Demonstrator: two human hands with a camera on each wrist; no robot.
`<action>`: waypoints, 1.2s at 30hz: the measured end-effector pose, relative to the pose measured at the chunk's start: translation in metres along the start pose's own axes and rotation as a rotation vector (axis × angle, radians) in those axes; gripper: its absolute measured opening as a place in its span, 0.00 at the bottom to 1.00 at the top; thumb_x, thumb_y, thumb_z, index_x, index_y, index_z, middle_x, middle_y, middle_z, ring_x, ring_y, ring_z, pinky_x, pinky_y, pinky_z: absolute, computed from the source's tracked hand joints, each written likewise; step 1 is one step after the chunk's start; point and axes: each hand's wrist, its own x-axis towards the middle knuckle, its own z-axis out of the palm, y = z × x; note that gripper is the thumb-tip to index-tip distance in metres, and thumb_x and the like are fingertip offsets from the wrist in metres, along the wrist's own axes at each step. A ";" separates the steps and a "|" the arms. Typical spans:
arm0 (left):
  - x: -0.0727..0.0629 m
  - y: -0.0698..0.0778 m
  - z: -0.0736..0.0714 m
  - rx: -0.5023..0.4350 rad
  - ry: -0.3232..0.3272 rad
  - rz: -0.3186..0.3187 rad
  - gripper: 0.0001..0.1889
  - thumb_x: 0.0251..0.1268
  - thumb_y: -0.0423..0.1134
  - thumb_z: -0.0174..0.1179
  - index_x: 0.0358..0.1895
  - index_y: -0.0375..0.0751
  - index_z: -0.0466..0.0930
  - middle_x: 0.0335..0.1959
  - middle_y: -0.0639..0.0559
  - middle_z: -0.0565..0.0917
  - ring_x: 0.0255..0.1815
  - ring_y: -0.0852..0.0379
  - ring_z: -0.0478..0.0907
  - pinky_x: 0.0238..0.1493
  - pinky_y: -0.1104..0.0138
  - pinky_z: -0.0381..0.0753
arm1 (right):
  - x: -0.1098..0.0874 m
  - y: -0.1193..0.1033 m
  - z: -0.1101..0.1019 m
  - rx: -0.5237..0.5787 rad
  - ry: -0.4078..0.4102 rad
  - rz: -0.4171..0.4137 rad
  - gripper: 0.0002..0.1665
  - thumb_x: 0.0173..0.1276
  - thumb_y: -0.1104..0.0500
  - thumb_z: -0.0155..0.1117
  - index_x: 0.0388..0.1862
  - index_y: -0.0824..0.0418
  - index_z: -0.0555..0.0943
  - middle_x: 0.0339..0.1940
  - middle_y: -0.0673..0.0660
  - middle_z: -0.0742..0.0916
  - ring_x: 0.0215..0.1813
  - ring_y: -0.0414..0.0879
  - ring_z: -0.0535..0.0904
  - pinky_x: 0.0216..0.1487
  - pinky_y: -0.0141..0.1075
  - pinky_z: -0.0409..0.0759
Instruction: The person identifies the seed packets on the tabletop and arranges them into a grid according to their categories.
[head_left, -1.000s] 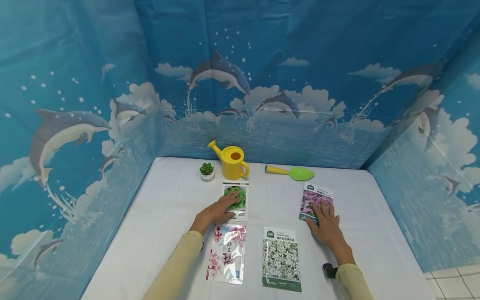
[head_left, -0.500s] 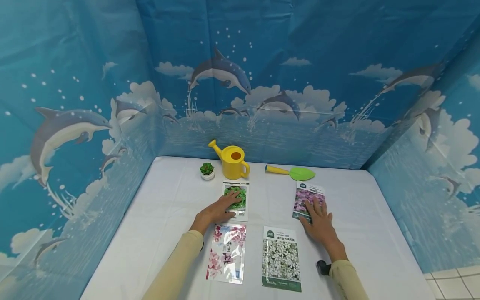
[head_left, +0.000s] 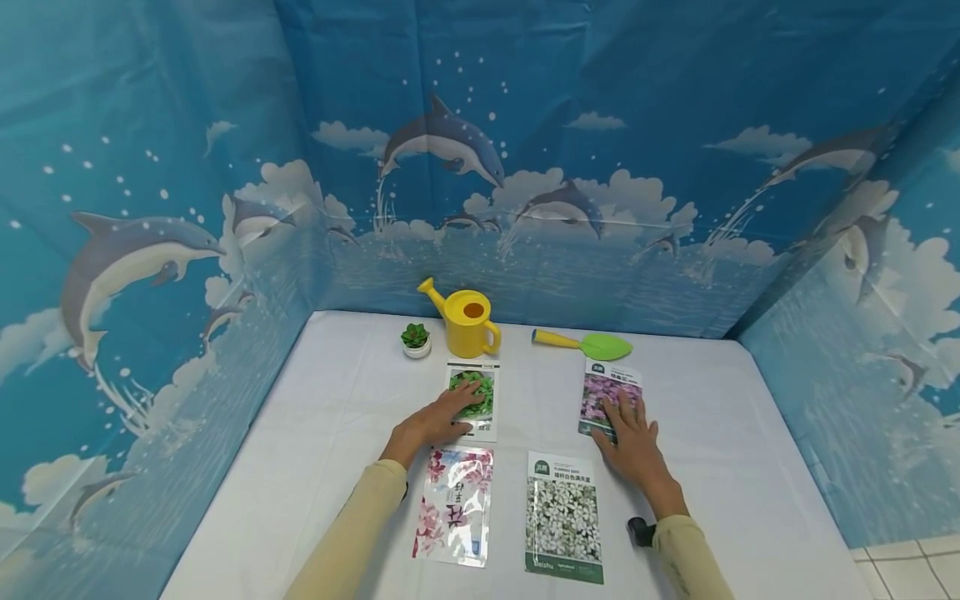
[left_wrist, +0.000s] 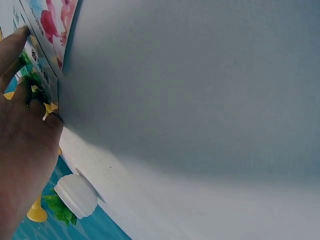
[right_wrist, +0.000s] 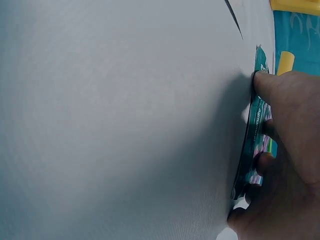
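My left hand (head_left: 433, 422) rests on a seed packet with green leaves (head_left: 486, 427), its fingers spread over the picture. In the left wrist view, the thumb and fingers of that hand lie across the packet. Over on the right, my right hand (head_left: 634, 446) lies with extended fingers on the lower part of a purple-flower seed packet (head_left: 598, 390). The right wrist view shows the thumb at this packet's green edge (right_wrist: 256, 120). Nearer me lie a pink-blossom packet (head_left: 452, 510) and a white-flower seed packet (head_left: 564, 518), side by side and untouched.
A yellow watering can (head_left: 467, 327) stands at the back beside a small potted succulent (head_left: 416, 340). To their right lies a toy trowel (head_left: 600, 346) with a green blade, just behind the purple packet. Dolphin-print sheeting (head_left: 555, 275) walls in the white table (head_left: 330, 400).
My right hand has slid the purple-flower packet to the left, until its top sits just below the trowel blade. The left hand has stayed on the green-leaf packet.
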 end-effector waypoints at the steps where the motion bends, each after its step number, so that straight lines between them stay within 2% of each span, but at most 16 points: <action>1: 0.000 0.000 0.000 0.002 0.000 0.000 0.31 0.84 0.38 0.59 0.85 0.44 0.65 0.91 0.48 0.49 0.91 0.41 0.41 0.85 0.39 0.54 | 0.000 0.000 0.000 0.003 0.004 -0.006 0.46 0.85 0.44 0.58 0.89 0.65 0.55 0.89 0.73 0.49 0.87 0.76 0.33 0.77 0.82 0.35; 9: 0.000 -0.001 0.003 0.000 -0.005 -0.009 0.31 0.85 0.38 0.58 0.85 0.46 0.64 0.91 0.51 0.48 0.91 0.43 0.39 0.86 0.41 0.52 | 0.002 -0.009 0.003 0.001 0.007 -0.017 0.46 0.85 0.44 0.59 0.89 0.64 0.56 0.90 0.72 0.50 0.87 0.77 0.34 0.77 0.82 0.35; 21: 0.000 -0.004 0.005 0.004 0.006 -0.011 0.31 0.84 0.39 0.59 0.85 0.47 0.64 0.91 0.50 0.49 0.91 0.43 0.40 0.86 0.40 0.51 | 0.006 -0.016 0.007 -0.003 0.045 -0.082 0.44 0.84 0.46 0.61 0.87 0.66 0.60 0.88 0.74 0.54 0.87 0.79 0.39 0.76 0.84 0.40; 30: 0.000 -0.004 0.004 -0.001 -0.002 -0.003 0.31 0.84 0.38 0.59 0.85 0.46 0.64 0.91 0.49 0.48 0.91 0.42 0.40 0.86 0.40 0.52 | 0.007 -0.019 0.010 -0.015 0.039 -0.076 0.44 0.84 0.46 0.60 0.88 0.65 0.58 0.89 0.73 0.53 0.87 0.78 0.39 0.77 0.82 0.38; 36: 0.001 -0.003 0.003 -0.003 0.005 -0.014 0.31 0.84 0.39 0.59 0.85 0.47 0.65 0.91 0.50 0.49 0.91 0.43 0.40 0.86 0.40 0.51 | 0.010 -0.021 0.014 0.026 0.090 -0.114 0.44 0.82 0.45 0.63 0.86 0.66 0.62 0.88 0.73 0.56 0.87 0.78 0.41 0.76 0.83 0.40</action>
